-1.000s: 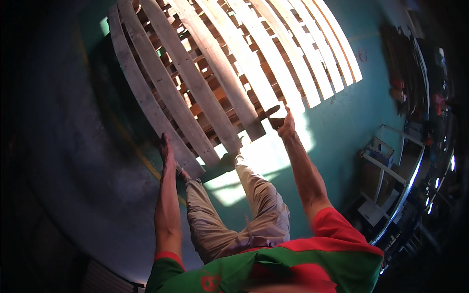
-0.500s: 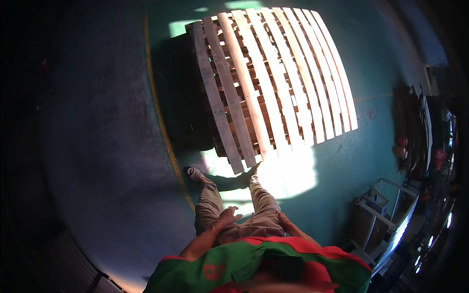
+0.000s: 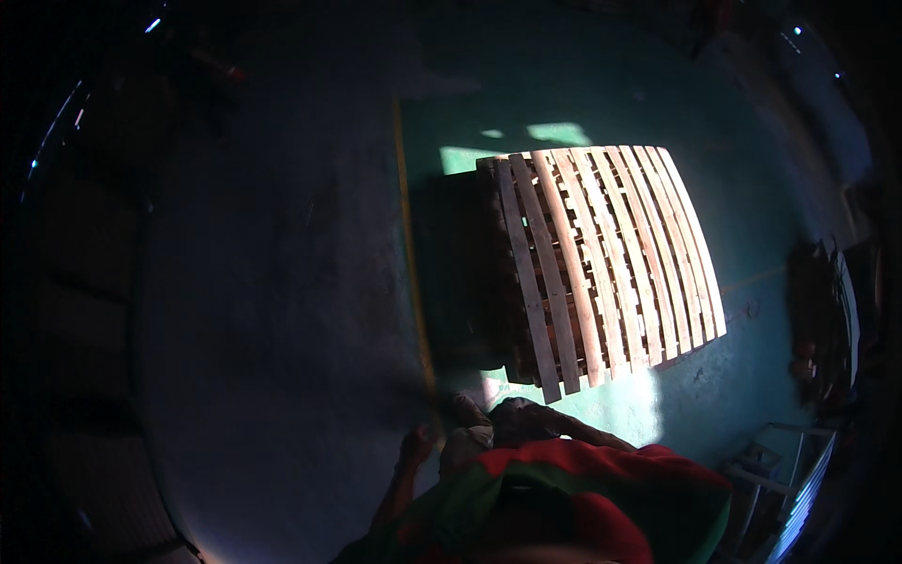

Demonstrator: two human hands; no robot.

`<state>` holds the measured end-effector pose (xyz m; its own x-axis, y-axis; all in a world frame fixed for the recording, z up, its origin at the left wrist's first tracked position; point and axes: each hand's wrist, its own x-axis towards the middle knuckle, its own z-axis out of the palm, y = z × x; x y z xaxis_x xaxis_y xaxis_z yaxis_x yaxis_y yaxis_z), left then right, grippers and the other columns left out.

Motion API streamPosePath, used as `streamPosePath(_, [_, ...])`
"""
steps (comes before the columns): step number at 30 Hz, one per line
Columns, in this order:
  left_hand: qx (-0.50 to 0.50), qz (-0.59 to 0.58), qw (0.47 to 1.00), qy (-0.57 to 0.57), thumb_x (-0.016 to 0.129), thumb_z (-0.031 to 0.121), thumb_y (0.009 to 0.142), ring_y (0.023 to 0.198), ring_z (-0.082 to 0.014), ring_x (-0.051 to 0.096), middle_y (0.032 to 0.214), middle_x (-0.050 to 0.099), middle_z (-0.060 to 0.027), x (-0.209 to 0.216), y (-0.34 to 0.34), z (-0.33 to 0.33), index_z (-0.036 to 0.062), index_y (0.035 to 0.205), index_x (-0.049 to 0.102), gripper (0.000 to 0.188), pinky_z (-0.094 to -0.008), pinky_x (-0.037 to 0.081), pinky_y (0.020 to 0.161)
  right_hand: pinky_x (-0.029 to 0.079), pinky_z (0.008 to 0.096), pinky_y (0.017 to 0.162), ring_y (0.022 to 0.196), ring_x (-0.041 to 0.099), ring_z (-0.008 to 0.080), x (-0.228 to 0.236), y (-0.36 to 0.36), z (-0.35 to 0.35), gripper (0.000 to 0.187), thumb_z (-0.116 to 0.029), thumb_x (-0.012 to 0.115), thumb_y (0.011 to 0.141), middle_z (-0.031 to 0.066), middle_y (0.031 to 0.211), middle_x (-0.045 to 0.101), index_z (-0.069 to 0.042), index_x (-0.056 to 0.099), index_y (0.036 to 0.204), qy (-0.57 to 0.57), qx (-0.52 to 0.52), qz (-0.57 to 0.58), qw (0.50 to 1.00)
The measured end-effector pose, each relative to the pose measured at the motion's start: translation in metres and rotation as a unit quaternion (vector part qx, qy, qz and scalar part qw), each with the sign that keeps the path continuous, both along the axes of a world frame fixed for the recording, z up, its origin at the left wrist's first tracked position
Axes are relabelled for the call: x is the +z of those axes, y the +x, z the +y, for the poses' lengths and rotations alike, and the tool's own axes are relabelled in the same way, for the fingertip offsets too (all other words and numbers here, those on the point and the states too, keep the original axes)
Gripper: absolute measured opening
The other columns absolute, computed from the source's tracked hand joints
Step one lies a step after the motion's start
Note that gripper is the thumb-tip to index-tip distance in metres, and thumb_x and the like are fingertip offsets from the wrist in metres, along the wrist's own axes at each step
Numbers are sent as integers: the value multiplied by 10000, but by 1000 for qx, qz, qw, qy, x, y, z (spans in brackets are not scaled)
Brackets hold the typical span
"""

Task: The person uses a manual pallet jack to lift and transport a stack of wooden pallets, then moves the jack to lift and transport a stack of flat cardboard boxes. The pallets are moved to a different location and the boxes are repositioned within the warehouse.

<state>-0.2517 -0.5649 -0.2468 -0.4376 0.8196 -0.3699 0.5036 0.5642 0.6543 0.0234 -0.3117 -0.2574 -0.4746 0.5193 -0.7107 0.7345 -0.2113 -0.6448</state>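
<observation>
A stack of wooden pallets [image 3: 569,263] stands in front of me and to the right, its slatted top in bright sunlight. My right hand [image 3: 517,410] is in shadow before my body, close to the stack's near left corner. Whether it touches the wood or holds anything is too dark to tell. My left hand [image 3: 419,444] hangs low at my left side, above the floor. Its fingers are dim and blurred, and nothing held stands out in it. Beside the hands, my legs and feet are partly hidden by shadow and my arms.
A yellow line [image 3: 407,235] runs along the floor left of the pallets, between grey and green flooring. At the lower right stands a light metal frame [image 3: 799,461]. A dark heap of long pieces [image 3: 816,315] lies by the right side.
The view has shifted, so the pallets appear lower and farther right. My right hand has left my thigh and come across my front. My left hand has moved from my lap out to the left.
</observation>
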Motion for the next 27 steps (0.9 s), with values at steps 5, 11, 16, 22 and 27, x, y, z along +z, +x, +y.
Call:
streamPosePath(5, [-52,-31,994,94,717,533,878,1122,-415,657,1193,672,-283,38,-73,52,4,1286,619,676,-472,528,939,467,406,933,1124,560,316,5,-76,34,597,-440,668,938,211,1296,553,-8,537,1329,9,46,11,999])
streamPosePath(11, [-91,-30,987,128,747,453,881,1104,-391,676,1182,692,-244,82,-125,201,14,1296,614,618,-452,546,911,476,405,887,1063,572,305,6,-112,109,555,-429,668,939,198,1238,574,-15,559,1292,-12,47,-52,997])
streamPosePath(16, [-71,-90,984,134,712,372,928,1027,-359,698,1118,714,-199,71,-197,258,51,1315,607,513,-438,559,882,483,404,849,1012,582,296,33,-143,215,520,-420,667,940,186,1190,592,-21,578,1261,-19,-1,-75,997])
streamPosePath(22, [-176,-17,983,40,658,347,972,956,-321,701,1047,714,-155,91,-221,356,78,1225,641,370,-426,565,823,492,403,803,950,594,285,99,-213,379,480,-410,666,940,173,1133,613,-28,600,1223,47,-88,-17,995])
streamPosePath(27, [-181,-99,978,34,656,346,975,953,-312,696,1043,708,-147,120,-243,499,77,1214,643,360,-420,564,819,499,402,764,899,604,276,161,-291,504,447,-401,666,941,161,1085,631,-34,619,1192,113,-151,85,978])
